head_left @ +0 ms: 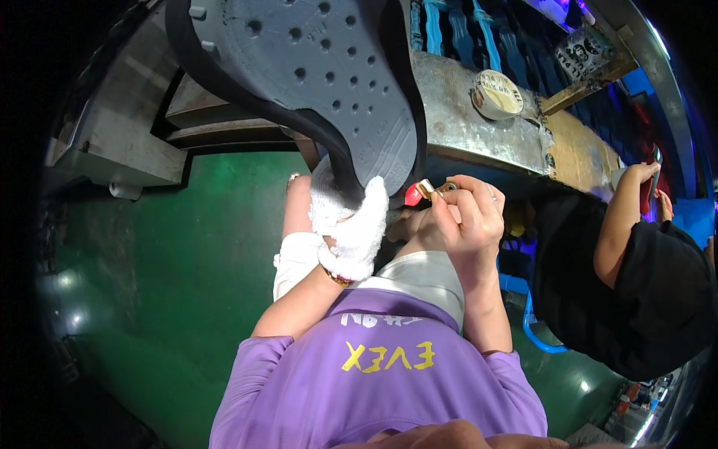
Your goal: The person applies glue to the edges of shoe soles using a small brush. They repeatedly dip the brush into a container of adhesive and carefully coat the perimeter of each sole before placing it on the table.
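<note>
A large shoe sole [340, 82], grey with small holes and a black rim, fills the upper middle, its narrow heel end toward me. My left hand [359, 236], in a white knit glove, grips that heel end, with the thumb laid over the grey face. Just right of the heel, my bare right hand [471, 217] pinches a small brush-like tool [424, 191] with a red tip and a white and brass-coloured middle. The red tip is beside the black rim; I cannot tell whether it touches. The tool's exact kind is unclear.
Beyond my right hand runs a worn bench [467, 105] with a round tub [498, 95] of pale stuff. Blue shoe-like pieces [464, 34] stand behind it. A co-worker in black [628, 277] sits close on the right. A grey cabinet [123, 142] stands left on the green floor [194, 247].
</note>
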Motion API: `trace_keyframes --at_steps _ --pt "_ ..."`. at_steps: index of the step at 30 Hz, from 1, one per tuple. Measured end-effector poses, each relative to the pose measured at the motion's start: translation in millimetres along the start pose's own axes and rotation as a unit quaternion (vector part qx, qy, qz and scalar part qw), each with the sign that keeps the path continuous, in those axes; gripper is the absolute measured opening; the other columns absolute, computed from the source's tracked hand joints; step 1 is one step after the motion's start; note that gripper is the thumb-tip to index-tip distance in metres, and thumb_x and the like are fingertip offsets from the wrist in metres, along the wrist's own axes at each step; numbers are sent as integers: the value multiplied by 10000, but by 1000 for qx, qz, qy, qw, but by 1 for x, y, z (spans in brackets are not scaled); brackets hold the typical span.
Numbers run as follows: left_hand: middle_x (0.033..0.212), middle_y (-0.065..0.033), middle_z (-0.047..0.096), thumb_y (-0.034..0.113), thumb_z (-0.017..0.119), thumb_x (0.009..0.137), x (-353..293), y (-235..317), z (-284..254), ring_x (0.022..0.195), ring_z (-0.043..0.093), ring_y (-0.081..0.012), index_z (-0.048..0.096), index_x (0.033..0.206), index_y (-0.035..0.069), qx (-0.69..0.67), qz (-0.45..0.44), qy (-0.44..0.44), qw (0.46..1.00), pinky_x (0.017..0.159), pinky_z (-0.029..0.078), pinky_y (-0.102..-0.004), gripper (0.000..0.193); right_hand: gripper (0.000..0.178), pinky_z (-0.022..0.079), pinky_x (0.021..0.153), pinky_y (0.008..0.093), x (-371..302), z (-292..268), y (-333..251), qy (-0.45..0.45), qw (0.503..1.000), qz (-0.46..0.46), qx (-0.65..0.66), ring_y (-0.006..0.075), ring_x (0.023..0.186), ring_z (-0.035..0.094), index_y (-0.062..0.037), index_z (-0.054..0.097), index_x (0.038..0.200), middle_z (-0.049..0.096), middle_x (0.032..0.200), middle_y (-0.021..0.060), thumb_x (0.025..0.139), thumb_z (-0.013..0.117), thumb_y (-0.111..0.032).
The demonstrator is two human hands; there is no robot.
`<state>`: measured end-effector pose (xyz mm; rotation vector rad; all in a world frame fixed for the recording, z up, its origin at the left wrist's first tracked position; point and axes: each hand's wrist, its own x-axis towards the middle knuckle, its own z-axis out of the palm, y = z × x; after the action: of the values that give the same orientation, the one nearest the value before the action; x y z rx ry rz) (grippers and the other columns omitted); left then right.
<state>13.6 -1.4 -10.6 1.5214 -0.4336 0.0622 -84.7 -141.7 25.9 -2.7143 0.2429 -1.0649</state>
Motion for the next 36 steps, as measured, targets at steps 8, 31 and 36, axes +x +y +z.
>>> trace_keyframes --at_steps 8,31,36 --pt "1129 -136 661 -58 675 861 1 -9 4 975 658 -181 536 1240 -47 -34 -48 -1 998 867 540 -312 403 141 424 874 382 -3 4 6 3 1000 11 24 241 856 622 -62 635 797 658 942 83 736 762 -71" --pt "1122 -145 678 67 747 828 -1 -8 8 989 663 -247 587 1222 -16 -65 -19 34 997 878 531 -358 433 123 470 819 369 -3 -2 14 -62 992 -83 66 231 829 644 -50 644 756 671 882 65 714 759 -56" --pt "1129 -138 677 46 738 829 -2 -8 11 1004 657 -224 576 1242 -18 -77 -48 31 995 893 528 -348 448 148 461 841 361 -9 -4 17 -68 991 -67 93 212 787 639 -74 647 719 676 892 55 676 788 -89"
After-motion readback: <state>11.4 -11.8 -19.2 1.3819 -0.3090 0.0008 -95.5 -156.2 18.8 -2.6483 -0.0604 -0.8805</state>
